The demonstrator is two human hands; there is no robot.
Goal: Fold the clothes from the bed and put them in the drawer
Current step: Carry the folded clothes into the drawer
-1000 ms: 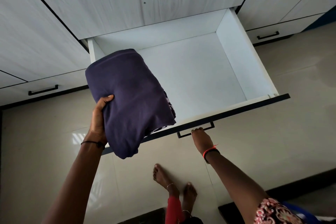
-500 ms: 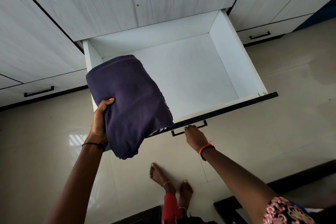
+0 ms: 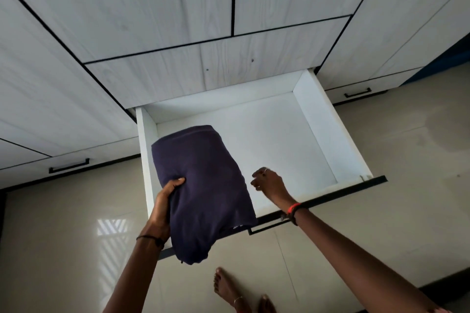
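The person's left hand [image 3: 162,207] grips a folded navy garment [image 3: 203,185] by its lower left edge, thumb on top, fingers hidden beneath. The bundle hangs over the left front part of the open white drawer [image 3: 330,122], its lower end past the drawer's front. The right hand [image 3: 267,183] hovers over the drawer's front, fingers loosely curled, holding nothing, beside the garment.
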